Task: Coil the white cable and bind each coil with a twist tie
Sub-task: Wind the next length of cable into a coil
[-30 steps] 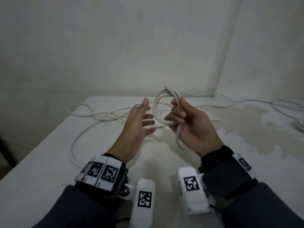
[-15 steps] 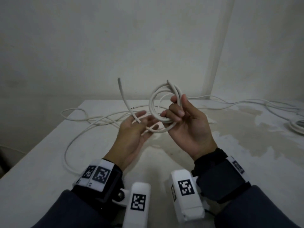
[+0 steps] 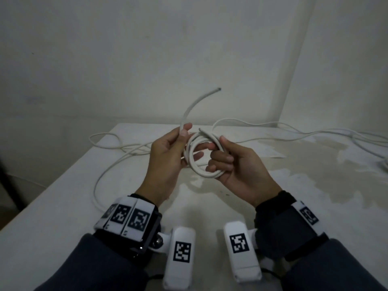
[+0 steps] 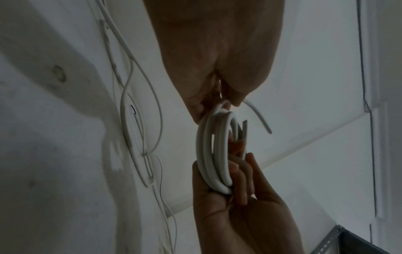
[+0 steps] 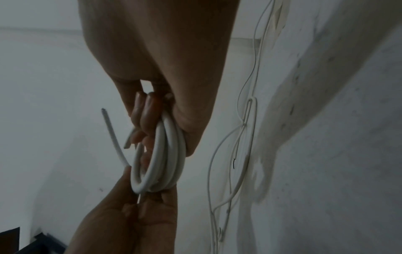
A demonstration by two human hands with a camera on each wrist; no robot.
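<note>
A small coil of white cable (image 3: pixel 196 157) (image 4: pixel 214 154) (image 5: pixel 165 154) hangs in the air above the table, between both hands. My right hand (image 3: pixel 233 162) grips the coil's right side, fingers curled through the loop. My left hand (image 3: pixel 170 152) pinches the cable at the coil's left side, thumb against forefinger. From that pinch the free cable end (image 3: pixel 201 99) (image 5: pixel 110 135) arcs upward. A second short cut end (image 3: pixel 204 131) pokes out at the top of the coil. No twist tie is held in either hand.
More white cable (image 3: pixel 117 156) lies in loose loops on the white table (image 3: pixel 52 206) at the left and trails along the back right (image 3: pixel 315 133). A thin dark wire piece (image 4: pixel 133 109) lies among those loops. Walls close off the back and right.
The left hand rose from open beside the coil to pinching the cable. The tail swung from pointing up-left to arcing up and right, and another turn was laid on the coil.
</note>
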